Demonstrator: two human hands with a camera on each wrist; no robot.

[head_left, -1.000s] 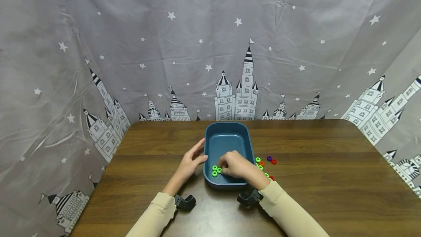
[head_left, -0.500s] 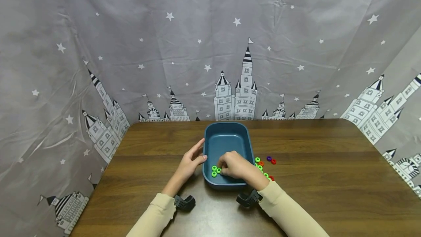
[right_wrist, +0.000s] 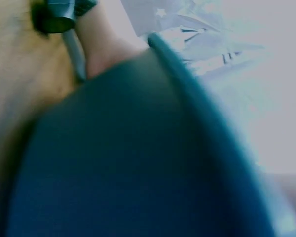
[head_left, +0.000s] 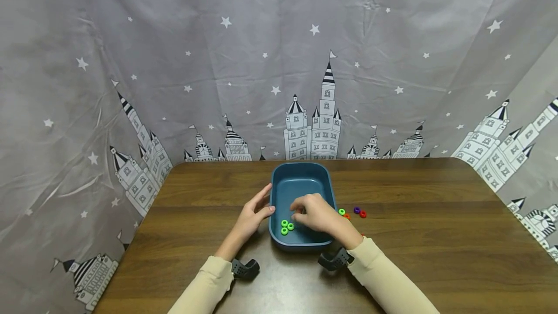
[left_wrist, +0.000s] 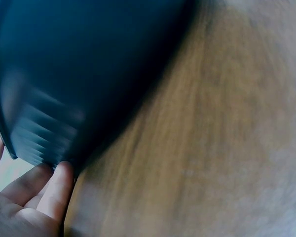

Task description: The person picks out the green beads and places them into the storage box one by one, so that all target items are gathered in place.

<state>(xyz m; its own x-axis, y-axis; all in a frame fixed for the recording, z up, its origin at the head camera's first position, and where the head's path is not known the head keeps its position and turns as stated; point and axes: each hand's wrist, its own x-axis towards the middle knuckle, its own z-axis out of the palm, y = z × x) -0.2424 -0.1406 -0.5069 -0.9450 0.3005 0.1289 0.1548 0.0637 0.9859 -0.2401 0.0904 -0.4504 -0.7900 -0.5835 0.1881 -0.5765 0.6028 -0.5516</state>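
Observation:
A blue rectangular bin [head_left: 301, 244] stands on the table. Inside, near its front left corner, three bright green ring beads [head_left: 284, 223] lie grouped on the floor. My left hand [head_left: 250, 214] touches the bin's left side with straight fingers, the thumb at its rim; in the left wrist view the fingertips [left_wrist: 64, 170] meet the outer wall. Above the bin floor, just right of the green beads, my right hand [head_left: 317, 213] hovers with loosely bent fingers and a gap between thumb and index finger. Nothing shows between them. The bin wall hides this hand's fingers in the right wrist view.
Loose ring beads lie on the table right of the bin: a purple bead [head_left: 357, 210], a red bead [head_left: 363, 214], an orange bead [head_left: 347, 216] and a green bead [head_left: 342, 211]. My right forearm covers others. A patterned grey curtain [head_left: 244, 76] hangs behind the table.
My right hand has lifted a little and drawn back to the right from the green beads, its thumb and index finger parting. The left hand and the bin stay in place.

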